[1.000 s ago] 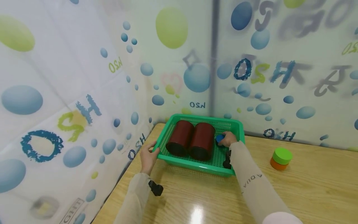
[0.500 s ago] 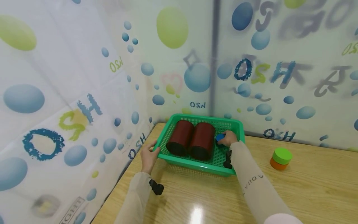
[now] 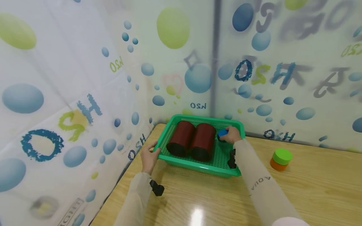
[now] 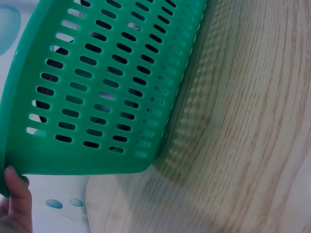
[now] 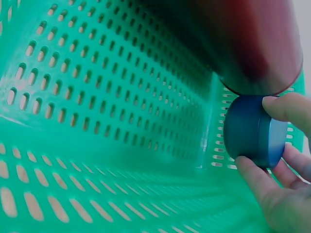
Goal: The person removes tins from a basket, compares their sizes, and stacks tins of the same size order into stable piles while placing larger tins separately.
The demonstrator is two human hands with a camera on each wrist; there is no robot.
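A green plastic basket (image 3: 202,168) with slotted walls stands on the wooden table. My left hand (image 3: 148,158) grips its rim at the front left corner, the thumb (image 4: 18,184) lying on the rim in the left wrist view. Inside the basket, at the right, my right hand (image 3: 233,135) holds a small round jar with a blue lid (image 3: 222,133). Fingers and thumb go round the jar (image 5: 245,130) in the right wrist view. It is tilted and close to a dark red cylinder (image 3: 203,141). A second dark red cylinder (image 3: 181,138) lies alongside at the left.
A small round jar with a green lid (image 3: 282,156) and orange body stands on the table (image 3: 316,185), right of the basket. A patterned curtain (image 3: 198,78) rises behind the basket and another side of it along the left table edge.
My right hand has moved slightly up with the blue-lidded jar, whose lid is now more tilted. The left hand stays on the basket rim. The view has shifted slightly.
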